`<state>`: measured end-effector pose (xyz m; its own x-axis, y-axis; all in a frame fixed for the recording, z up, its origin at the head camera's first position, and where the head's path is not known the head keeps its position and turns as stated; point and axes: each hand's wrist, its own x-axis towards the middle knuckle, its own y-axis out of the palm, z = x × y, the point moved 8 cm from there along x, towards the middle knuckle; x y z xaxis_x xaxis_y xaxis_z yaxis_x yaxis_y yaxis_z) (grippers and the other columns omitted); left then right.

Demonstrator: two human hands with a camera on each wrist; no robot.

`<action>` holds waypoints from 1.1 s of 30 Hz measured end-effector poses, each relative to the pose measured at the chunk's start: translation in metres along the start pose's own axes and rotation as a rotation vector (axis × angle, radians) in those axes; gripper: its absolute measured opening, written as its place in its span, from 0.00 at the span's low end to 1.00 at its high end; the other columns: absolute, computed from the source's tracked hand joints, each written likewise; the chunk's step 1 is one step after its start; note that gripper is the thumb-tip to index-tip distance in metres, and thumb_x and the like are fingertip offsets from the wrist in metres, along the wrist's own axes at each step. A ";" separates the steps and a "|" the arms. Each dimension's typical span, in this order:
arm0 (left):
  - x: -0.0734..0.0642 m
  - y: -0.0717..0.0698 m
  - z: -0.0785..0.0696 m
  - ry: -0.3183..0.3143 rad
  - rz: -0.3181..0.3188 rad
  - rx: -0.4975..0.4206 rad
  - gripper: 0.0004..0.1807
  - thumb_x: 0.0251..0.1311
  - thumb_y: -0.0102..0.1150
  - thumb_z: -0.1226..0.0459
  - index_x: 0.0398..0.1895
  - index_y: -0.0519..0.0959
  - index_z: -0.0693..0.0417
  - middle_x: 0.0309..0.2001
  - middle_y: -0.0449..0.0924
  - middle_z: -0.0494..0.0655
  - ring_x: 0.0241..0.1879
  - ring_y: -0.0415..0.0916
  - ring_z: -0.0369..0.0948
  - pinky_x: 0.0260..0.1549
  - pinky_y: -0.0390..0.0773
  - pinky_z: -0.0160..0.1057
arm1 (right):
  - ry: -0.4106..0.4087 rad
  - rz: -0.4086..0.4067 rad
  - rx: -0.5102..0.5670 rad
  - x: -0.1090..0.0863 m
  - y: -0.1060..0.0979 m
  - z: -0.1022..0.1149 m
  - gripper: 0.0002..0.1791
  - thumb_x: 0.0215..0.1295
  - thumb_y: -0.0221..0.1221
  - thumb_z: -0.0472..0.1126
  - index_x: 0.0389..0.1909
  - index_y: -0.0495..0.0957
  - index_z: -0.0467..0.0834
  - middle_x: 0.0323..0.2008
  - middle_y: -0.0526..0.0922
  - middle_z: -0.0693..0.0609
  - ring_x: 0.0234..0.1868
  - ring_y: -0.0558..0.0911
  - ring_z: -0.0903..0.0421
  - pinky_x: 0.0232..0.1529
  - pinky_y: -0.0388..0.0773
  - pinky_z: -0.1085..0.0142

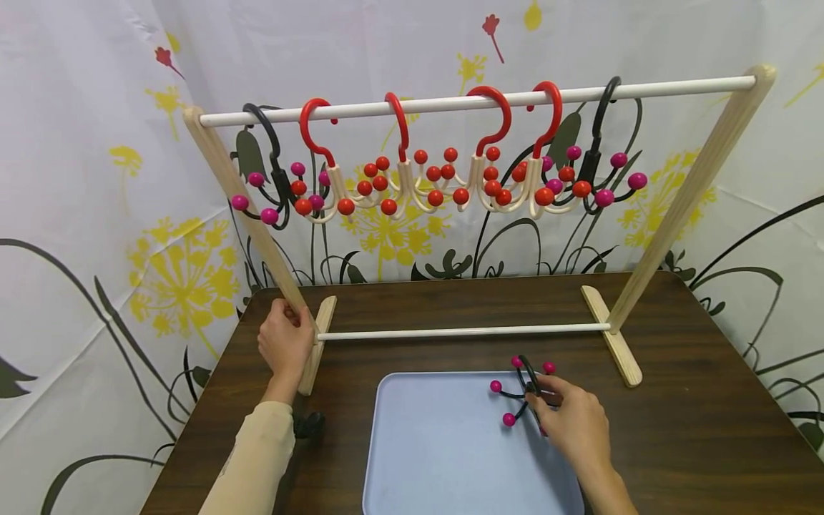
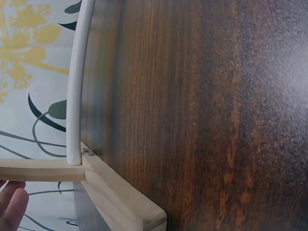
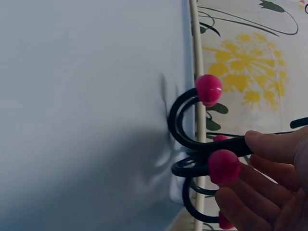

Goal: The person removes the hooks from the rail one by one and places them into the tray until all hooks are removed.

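Note:
My left hand (image 1: 285, 347) grips the left wooden post (image 1: 262, 247) of a hanging rack, low down near its foot; in the left wrist view its fingertips (image 2: 14, 204) lie against the post. My right hand (image 1: 577, 423) pinches a black multi-arm hook (image 3: 224, 146) by its stem between thumb and fingers. Pink balls cap the hook's curved arms, and it is held over the far right part of a pale blue tray (image 1: 412, 443). Several similar hooks hang from the rack's white top rod (image 1: 431, 105).
Cream hooks with red tops (image 1: 404, 172) and red balls hang mid-rod, with a black hook (image 1: 280, 179) left of them and another black hook (image 1: 589, 168) right. A white lower rod (image 1: 463, 332) joins the rack's wooden feet on the brown table (image 1: 695, 400). A flower-patterned curtain (image 1: 96, 143) hangs behind.

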<state>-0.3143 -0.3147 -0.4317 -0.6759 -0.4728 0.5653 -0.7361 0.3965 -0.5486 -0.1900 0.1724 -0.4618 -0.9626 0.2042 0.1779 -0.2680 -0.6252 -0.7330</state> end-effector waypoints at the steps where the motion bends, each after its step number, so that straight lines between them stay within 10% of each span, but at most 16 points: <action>1: 0.000 0.000 0.000 -0.002 0.001 0.000 0.10 0.59 0.64 0.60 0.37 0.76 0.57 0.28 0.81 0.53 0.27 0.78 0.57 0.24 0.70 0.58 | -0.001 0.004 0.003 0.000 -0.001 0.001 0.16 0.55 0.70 0.43 0.46 0.86 0.48 0.33 0.88 0.48 0.41 0.86 0.42 0.27 0.72 0.53; 13: 0.000 0.000 0.000 0.001 0.004 0.005 0.10 0.60 0.63 0.60 0.36 0.76 0.57 0.28 0.81 0.53 0.27 0.78 0.56 0.24 0.70 0.57 | -0.054 0.040 0.031 0.000 -0.040 0.012 0.17 0.57 0.68 0.37 0.49 0.84 0.44 0.35 0.88 0.47 0.36 0.87 0.49 0.37 0.77 0.50; 23: 0.002 0.002 0.000 -0.004 0.009 0.012 0.11 0.59 0.64 0.59 0.36 0.76 0.56 0.28 0.81 0.52 0.27 0.78 0.56 0.24 0.70 0.58 | -0.236 -0.186 0.069 0.013 -0.130 0.048 0.12 0.60 0.68 0.39 0.45 0.86 0.45 0.35 0.88 0.49 0.32 0.84 0.69 0.31 0.71 0.84; 27: 0.001 0.004 0.000 -0.001 0.023 0.009 0.11 0.60 0.63 0.59 0.37 0.76 0.56 0.28 0.81 0.52 0.27 0.78 0.56 0.25 0.70 0.57 | -0.297 -0.282 0.089 0.025 -0.171 0.071 0.13 0.60 0.68 0.39 0.46 0.85 0.44 0.38 0.88 0.46 0.32 0.75 0.85 0.32 0.70 0.85; 33: 0.002 0.001 -0.001 0.000 0.021 0.010 0.10 0.60 0.63 0.59 0.36 0.76 0.56 0.27 0.81 0.52 0.26 0.78 0.56 0.24 0.70 0.57 | -0.384 -0.400 0.130 0.060 -0.218 0.102 0.15 0.59 0.68 0.40 0.47 0.86 0.41 0.40 0.87 0.42 0.34 0.76 0.83 0.37 0.70 0.84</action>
<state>-0.3166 -0.3143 -0.4310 -0.6914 -0.4642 0.5536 -0.7212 0.3983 -0.5668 -0.1929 0.2435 -0.2244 -0.7233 0.1710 0.6691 -0.5940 -0.6481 -0.4765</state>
